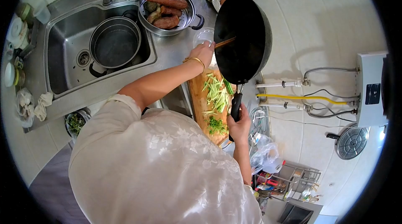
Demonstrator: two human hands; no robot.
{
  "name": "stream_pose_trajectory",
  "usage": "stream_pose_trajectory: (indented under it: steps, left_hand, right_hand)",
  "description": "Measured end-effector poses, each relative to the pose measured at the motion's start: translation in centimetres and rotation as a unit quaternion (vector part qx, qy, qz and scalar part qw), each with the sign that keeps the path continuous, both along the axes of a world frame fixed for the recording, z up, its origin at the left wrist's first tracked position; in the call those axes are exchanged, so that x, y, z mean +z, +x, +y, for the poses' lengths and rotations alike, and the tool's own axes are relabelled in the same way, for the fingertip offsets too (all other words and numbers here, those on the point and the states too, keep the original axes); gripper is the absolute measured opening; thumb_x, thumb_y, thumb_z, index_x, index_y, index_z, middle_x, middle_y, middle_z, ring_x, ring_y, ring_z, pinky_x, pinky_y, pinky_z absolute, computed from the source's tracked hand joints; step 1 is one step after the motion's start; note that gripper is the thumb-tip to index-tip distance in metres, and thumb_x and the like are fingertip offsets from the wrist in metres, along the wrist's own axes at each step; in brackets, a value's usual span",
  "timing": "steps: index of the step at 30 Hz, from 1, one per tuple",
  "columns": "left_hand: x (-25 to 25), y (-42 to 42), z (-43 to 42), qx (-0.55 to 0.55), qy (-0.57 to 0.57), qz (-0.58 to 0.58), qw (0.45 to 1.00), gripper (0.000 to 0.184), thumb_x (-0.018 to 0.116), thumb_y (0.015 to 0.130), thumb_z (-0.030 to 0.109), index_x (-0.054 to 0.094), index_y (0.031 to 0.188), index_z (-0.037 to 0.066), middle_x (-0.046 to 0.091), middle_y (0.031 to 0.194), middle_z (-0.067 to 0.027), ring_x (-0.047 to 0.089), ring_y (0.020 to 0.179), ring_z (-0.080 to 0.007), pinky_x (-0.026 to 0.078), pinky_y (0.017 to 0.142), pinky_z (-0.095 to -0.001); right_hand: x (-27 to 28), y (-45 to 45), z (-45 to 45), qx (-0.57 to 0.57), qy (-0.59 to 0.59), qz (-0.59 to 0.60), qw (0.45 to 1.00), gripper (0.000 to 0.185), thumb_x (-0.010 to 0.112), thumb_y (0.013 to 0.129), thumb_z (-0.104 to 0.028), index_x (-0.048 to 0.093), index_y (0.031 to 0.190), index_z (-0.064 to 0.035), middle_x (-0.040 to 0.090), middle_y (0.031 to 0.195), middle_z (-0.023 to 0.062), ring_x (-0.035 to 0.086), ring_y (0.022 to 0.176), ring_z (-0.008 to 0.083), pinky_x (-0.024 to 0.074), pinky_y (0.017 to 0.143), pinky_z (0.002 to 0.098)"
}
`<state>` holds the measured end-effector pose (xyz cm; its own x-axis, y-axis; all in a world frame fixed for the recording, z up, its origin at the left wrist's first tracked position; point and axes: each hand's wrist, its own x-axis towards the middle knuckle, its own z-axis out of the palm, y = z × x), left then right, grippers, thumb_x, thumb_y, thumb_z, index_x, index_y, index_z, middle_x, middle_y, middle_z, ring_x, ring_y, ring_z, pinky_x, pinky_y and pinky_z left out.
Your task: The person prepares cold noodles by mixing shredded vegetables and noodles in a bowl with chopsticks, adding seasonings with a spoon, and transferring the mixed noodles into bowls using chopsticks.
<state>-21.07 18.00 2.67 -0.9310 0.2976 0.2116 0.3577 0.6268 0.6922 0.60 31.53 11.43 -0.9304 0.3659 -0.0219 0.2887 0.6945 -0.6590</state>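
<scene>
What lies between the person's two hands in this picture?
In the head view, a wooden cutting board bearing cut green strips lies between the left hand, which holds chopsticks, and the right hand, which grips the wok's handle.

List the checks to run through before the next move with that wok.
1. Right hand closed on the wok handle: ok.
2. Left hand holding the chopsticks, far ends over the wok's opening: ok.
3. Wok empty inside: cannot tell, too dark.
4. Clear bowl lined up with the wok's rim: cannot tell, the left hand hides part of it.
5. Cutting board free of food: not ok, pale green strips and chopped greens lie on it.
</scene>
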Motion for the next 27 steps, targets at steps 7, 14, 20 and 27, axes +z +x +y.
stream_pose_trajectory:
  steps: [7,14,20,27]
  left_hand:
    - [-1.0,-0.7,-0.2,0.004,-0.019,-0.015,1.0,0.043,0.041,0.078,0.001,0.043,0.121,0.003,0.051,0.1,-0.0189,0.053,0.091,-0.0315,0.045,0.078,-0.0369]
    - [-2.7,-0.7,-1.3,0.009,-0.052,-0.023,0.998,0.041,0.041,0.079,0.003,0.044,0.12,0.003,0.051,0.1,-0.0186,0.053,0.091,-0.0319,0.045,0.077,-0.0365]
    - [-3.6,-0.1,-1.8,0.015,-0.075,-0.04,0.996,0.039,0.04,0.08,0.005,0.045,0.119,0.003,0.051,0.1,-0.0185,0.053,0.09,-0.0319,0.046,0.076,-0.0365]
    - [-4.3,0.6,-2.3,0.045,-0.108,-0.01,0.993,0.028,0.042,0.083,0.009,0.05,0.109,0.003,0.052,0.095,-0.0138,0.056,0.085,-0.029,0.048,0.07,-0.036]
  right_hand:
    - [-0.3,-0.3,0.0,0.013,-0.004,0.008,1.0,0.053,0.057,0.066,-0.001,0.044,0.118,0.0003,0.054,0.067,0.0042,0.048,0.055,0.0074,0.0396,0.051,0.021]
    - [-0.9,-0.1,0.0,0.005,-0.03,0.013,0.999,0.057,0.057,0.067,0.0,0.04,0.122,0.0023,0.055,0.071,0.0048,0.05,0.059,0.008,0.0402,0.053,0.0202]
    - [-1.5,0.2,0.3,0.004,-0.071,0.002,0.997,0.058,0.057,0.068,0.0,0.039,0.122,0.0023,0.054,0.072,0.004,0.049,0.06,0.0078,0.0404,0.054,0.0205]
    - [-2.9,0.7,1.0,-0.002,-0.103,-0.008,0.995,0.054,0.057,0.067,0.0,0.042,0.119,0.002,0.053,0.072,0.0033,0.047,0.059,0.0075,0.0398,0.054,0.0211]
